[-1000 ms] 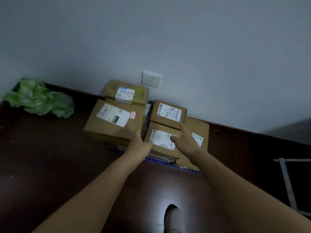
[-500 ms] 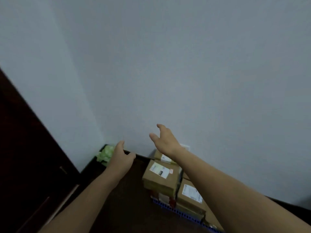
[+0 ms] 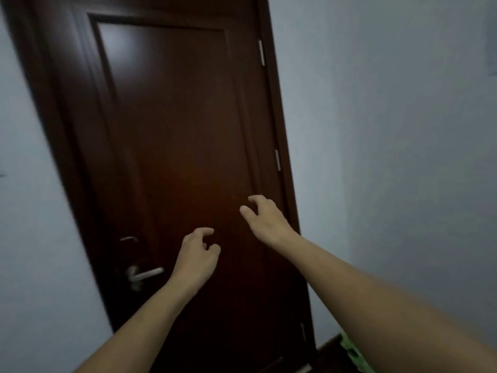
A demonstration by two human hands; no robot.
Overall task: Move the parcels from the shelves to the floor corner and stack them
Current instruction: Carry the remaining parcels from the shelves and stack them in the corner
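No parcel and no shelf is in the head view now. My left hand [image 3: 197, 255] is raised in front of a dark wooden door, fingers loosely curled, holding nothing. My right hand [image 3: 265, 218] is a little higher and to the right, also loosely curled and empty. Both forearms reach up from the bottom of the frame. Neither hand touches the door as far as I can tell.
A dark brown door [image 3: 172, 130] fills the middle, with a silver lever handle [image 3: 144, 275] at the lower left and hinges along its right side. Pale walls stand on both sides. A bit of green leaves [image 3: 349, 351] shows at the bottom right.
My view has swung left and up from the stacked parcels in the floor corner to the door. Both hands let go of the parcels and now hang empty in the air.
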